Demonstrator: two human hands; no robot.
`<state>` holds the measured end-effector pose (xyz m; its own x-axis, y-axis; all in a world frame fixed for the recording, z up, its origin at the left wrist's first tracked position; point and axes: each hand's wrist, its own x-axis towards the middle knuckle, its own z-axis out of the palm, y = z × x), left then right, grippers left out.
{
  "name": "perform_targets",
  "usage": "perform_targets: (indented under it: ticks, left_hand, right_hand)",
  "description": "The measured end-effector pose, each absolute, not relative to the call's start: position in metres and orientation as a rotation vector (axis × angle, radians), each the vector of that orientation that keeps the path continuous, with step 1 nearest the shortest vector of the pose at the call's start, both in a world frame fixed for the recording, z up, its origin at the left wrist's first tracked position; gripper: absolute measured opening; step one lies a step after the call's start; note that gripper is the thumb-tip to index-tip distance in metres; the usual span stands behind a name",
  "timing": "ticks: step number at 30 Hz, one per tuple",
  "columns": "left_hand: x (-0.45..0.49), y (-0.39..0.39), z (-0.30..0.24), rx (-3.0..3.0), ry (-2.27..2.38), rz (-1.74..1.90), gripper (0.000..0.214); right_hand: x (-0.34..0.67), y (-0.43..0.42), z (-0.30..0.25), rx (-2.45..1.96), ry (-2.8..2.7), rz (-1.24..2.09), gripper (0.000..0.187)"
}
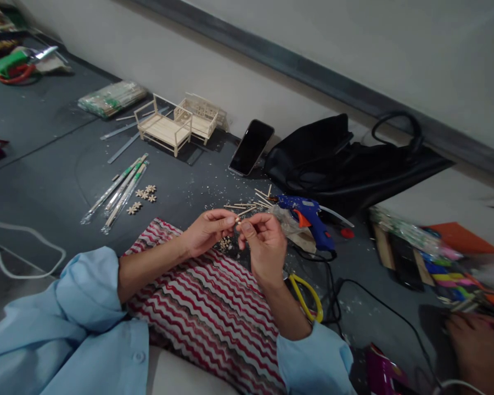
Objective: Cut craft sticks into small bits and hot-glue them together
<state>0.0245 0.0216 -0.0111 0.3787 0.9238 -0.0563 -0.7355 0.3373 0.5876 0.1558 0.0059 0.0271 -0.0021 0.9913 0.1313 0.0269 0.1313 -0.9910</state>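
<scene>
Over the striped cushion [206, 312] on my lap, both hands meet at the fingertips. My left hand [209, 232] and my right hand [267, 244] pinch a tiny pale wooden piece [238, 220] between them; its exact shape is too small to make out. Just below the fingers lies a small heap of wooden bits [224, 243]. Several flower-shaped wooden pieces [147, 193] sit left of my hands. Loose thin sticks [247, 207] lie beyond my right hand, close to a blue hot glue gun [307, 211] with an orange trigger.
Two miniature wooden furniture pieces, a front one [164, 130] and a back one [201, 122], stand near the wall. A phone [252, 147] leans by a black bag [321, 159]. Wrapped sticks [123, 192] lie left, yellow-handled scissors [307, 296] right. Another person's limb [481, 351] shows lower right.
</scene>
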Motion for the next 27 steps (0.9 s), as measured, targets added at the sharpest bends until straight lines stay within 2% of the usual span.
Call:
perform_targets:
  ticks: [27]
  left_hand:
    - [0.0248, 0.0222, -0.0145, 0.513, 0.48, 1.139, 0.025]
  right_hand:
    - [0.1566, 0.0072, 0.0252, -1.175, -1.301, 1.061, 0.022]
